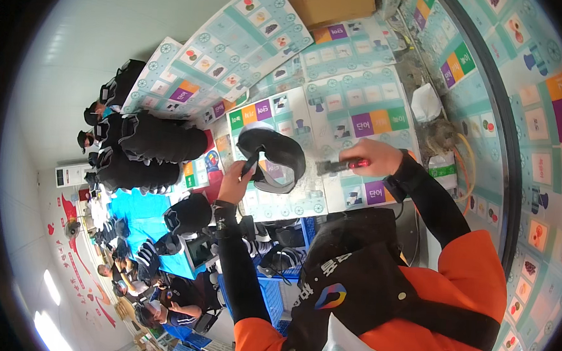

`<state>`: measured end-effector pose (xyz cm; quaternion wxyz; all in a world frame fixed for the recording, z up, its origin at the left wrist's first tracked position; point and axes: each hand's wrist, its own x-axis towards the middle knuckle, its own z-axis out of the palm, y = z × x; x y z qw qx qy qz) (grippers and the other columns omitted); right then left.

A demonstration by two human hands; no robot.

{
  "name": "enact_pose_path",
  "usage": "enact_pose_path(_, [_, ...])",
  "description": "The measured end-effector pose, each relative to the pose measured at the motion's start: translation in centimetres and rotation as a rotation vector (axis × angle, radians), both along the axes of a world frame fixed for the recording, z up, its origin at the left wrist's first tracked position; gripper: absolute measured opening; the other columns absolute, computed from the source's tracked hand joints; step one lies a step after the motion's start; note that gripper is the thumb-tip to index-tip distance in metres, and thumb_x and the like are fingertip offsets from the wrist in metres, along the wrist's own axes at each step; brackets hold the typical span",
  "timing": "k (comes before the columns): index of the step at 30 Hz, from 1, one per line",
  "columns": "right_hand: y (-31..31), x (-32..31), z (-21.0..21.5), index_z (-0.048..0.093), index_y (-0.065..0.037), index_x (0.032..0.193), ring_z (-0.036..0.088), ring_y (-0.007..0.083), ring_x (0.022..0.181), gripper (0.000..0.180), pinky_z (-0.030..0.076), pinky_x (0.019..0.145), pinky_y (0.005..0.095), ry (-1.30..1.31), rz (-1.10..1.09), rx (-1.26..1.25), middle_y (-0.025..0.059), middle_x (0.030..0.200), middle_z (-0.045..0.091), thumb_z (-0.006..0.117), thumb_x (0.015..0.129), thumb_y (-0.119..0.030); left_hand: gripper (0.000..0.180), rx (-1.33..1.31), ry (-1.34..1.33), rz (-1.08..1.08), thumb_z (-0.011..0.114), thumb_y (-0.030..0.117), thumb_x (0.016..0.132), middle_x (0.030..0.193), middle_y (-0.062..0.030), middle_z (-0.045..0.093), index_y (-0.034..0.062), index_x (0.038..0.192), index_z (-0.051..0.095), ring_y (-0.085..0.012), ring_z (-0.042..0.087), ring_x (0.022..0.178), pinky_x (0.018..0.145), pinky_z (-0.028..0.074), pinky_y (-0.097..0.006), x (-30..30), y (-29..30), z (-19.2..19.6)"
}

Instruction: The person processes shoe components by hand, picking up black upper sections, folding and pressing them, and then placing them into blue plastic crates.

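Black cloth apron (352, 278) lies nearest. Left hand (233, 182) has fingers closed on a curved black fabric cap (291, 153); right hand (382, 158) grips a small dark tool (342, 166) with red handle.

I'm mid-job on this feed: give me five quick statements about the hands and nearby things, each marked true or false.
1. The left hand holds the black cap. True.
2. The right hand is empty. False: it holds a handheld tool with red on it.
3. Stacked black caps are left of the held cap. True.
4. The crumpled white item is left of the held cap. False: it is to the right.
5. The person's upper sleeves are orange. True.
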<state>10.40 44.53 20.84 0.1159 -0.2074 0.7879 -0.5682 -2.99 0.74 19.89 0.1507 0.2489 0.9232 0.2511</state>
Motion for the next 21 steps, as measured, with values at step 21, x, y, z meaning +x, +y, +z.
enact_pose_path(21, [0.2, 0.8, -17.9, 0.049, -0.003, 0.141, 0.062, 0.0451, 0.106, 0.052, 0.050, 0.089, 0.0462, 0.137, -0.425, 0.372, 0.0260, 0.116, 0.064, 0.055, 0.090, -0.001, 0.036, 0.091, -0.081, 0.708, 0.063, 0.035, 0.096, 0.083, -0.0218, 0.067, 0.0000, 0.103, 0.064, -0.0388, 0.068, 0.076, 0.071, 0.052, -0.047, 18.8, -15.0, -9.4])
